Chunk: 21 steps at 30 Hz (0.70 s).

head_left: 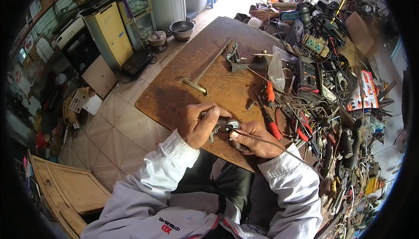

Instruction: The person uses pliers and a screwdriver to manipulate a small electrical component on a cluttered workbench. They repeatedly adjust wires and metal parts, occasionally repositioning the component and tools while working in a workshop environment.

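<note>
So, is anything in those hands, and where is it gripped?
Yes, a small metal piece: the left hand holds its left side, the right hand its right. The exact grip spots are hidden.

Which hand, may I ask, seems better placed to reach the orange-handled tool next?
Probably the right hand: it is nearer the orange-handled tool than the left hand, though both are busy at a small metal piece.
</note>
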### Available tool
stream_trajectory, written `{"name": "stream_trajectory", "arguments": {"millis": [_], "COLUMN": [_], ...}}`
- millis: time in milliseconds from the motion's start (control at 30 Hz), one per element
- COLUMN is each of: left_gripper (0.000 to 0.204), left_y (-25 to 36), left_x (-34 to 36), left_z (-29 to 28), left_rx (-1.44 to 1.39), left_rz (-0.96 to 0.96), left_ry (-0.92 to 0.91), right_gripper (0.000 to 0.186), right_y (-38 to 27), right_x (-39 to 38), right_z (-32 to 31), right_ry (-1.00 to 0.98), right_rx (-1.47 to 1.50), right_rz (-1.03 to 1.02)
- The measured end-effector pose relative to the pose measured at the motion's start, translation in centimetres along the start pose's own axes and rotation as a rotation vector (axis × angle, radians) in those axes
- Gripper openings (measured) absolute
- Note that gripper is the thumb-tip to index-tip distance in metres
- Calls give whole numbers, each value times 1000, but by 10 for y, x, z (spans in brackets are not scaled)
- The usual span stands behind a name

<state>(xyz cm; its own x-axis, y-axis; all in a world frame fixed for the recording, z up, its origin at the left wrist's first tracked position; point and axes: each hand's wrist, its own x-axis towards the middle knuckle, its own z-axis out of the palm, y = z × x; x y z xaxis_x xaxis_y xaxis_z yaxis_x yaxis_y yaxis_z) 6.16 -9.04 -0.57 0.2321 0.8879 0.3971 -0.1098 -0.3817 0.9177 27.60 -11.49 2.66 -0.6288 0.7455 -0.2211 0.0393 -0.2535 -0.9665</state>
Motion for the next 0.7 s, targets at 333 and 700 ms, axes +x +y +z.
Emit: {"name": "stream_trajectory", "arguments": {"millis": [333, 700], "left_gripper": [41, 33], "left_y": [12, -4], "left_x": [15, 67], "left_z": [-5, -5], "left_rx": [40, 200], "left_rz": [-188, -453], "left_ry": [-306, -1212], "right_gripper": [45, 53], "right_y": [-28, -90], "right_x": [-3, 21], "right_z": [-32, -19], "right_ry": [-180, -392], "right_rx": [-520, -1152], "right_rz": [-102, -6]}}
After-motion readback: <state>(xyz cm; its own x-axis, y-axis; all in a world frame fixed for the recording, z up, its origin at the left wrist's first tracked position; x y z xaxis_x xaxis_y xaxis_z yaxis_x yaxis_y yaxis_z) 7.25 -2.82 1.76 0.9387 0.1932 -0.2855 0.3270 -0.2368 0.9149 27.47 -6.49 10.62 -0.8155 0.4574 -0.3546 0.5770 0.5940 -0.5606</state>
